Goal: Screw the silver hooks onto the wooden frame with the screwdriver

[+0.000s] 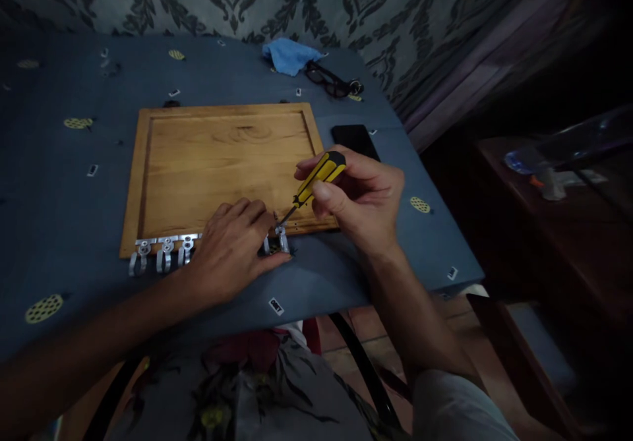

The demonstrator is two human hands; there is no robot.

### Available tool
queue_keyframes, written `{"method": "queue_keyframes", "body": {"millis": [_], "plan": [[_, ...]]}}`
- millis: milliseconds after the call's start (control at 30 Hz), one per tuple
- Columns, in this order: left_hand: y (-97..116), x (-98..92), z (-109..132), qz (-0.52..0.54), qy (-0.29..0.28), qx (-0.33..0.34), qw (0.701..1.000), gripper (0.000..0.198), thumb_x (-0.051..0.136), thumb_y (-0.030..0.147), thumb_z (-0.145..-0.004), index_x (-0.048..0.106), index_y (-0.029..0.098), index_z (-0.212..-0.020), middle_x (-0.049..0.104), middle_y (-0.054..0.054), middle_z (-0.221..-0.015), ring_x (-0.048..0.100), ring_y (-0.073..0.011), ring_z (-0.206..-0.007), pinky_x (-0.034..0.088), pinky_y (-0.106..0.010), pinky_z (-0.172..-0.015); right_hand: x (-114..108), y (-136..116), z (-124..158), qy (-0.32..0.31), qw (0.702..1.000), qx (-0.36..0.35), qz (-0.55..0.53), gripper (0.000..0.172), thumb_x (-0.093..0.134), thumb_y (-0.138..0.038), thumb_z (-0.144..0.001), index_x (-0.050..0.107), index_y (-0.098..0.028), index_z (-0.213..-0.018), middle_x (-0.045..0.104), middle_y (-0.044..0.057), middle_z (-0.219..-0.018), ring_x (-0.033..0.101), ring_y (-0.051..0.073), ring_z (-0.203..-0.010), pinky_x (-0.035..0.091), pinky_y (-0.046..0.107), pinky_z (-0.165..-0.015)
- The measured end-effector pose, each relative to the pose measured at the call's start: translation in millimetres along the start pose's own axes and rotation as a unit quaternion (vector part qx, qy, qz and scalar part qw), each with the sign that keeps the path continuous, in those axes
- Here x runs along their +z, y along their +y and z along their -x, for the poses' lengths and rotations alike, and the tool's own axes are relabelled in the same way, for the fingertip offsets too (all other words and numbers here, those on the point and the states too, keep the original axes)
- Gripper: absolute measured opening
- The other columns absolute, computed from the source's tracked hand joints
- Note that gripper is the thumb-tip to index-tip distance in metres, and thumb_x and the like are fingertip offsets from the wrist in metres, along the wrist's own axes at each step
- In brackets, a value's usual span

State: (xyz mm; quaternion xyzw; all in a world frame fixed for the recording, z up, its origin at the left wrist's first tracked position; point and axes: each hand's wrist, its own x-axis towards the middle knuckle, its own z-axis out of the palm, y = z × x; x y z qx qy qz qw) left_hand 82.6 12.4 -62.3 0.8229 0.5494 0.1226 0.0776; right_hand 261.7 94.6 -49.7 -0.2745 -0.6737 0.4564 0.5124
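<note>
A framed wooden board (222, 171) lies on the table, with a metal hook rack (167, 246) along its near edge. My right hand (363, 197) is closed round a yellow and black screwdriver (321, 176). The screwdriver slants down to the left, its tip at the right end of the rack, by the last hook (281, 236). My left hand (235, 246) lies over the middle of the rack, fingers bent on the board and thumb beside the right hooks. It presses the rack against the board's edge and hides part of it.
The table (346, 276) has a blue patterned cloth. Behind the board are a blue cloth (291, 56) and dark glasses (329, 82). A black phone (355, 139) lies right of the board. Further right, a dark surface (524, 210) holds a plastic bottle (558, 147).
</note>
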Motion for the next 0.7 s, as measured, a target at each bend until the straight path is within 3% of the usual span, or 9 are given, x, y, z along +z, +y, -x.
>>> {"method": "queue_keyframes", "body": {"millis": [200,367,567,700], "plan": [[-0.9,0.8,0.5,-0.01,-0.001,0.0,1.0,0.035,0.08,0.047,-0.087,0.068,0.016,-0.101,0.069,-0.009,-0.101,0.064,-0.0303,-0.096,0.049,-0.043,-0.079,0.2,-0.7,-2.7,-0.014,0.999,0.032,-0.036,0.038,0.086,-0.057,-0.075,0.07,-0.023,-0.08,0.071,-0.002,-0.078,0.056,0.008,-0.05,0.048,0.021,-0.039],[-1.4,-0.5,1.1,0.0,0.002,0.002,1.0,0.036,0.08,0.046,-0.086,0.068,0.015,-0.101,0.069,-0.009,-0.1,0.064,-0.0319,-0.095,0.051,-0.046,-0.08,-2.0,-4.5,-2.6,-0.035,0.998,0.034,-0.048,0.034,0.086,-0.052,-0.078,0.076,-0.023,-0.094,0.075,-0.002,-0.085,0.057,0.006,-0.05,0.051,0.02,-0.041],[-2.3,1.0,2.3,0.009,0.02,0.014,1.0,0.039,0.079,0.046,-0.087,0.068,0.014,-0.107,0.07,-0.01,-0.103,0.064,-0.0323,-0.096,0.051,-0.047,-0.08,0.8,-3.1,-1.0,0.042,0.997,-0.006,-0.071,0.026,0.084,-0.048,-0.083,0.08,-0.026,-0.095,0.075,-0.003,-0.082,0.054,0.005,-0.043,0.048,0.02,-0.038],[-2.9,0.9,1.6,0.019,0.025,0.017,0.999,0.038,0.08,0.043,-0.086,0.068,0.013,-0.106,0.07,-0.011,-0.103,0.065,-0.0337,-0.096,0.052,-0.049,-0.08,3.5,-4.2,-2.6,0.043,0.996,-0.004,-0.078,0.025,0.086,-0.048,-0.081,0.081,-0.028,-0.094,0.072,-0.005,-0.073,0.052,0.004,-0.041,0.043,0.018,-0.036]]}}
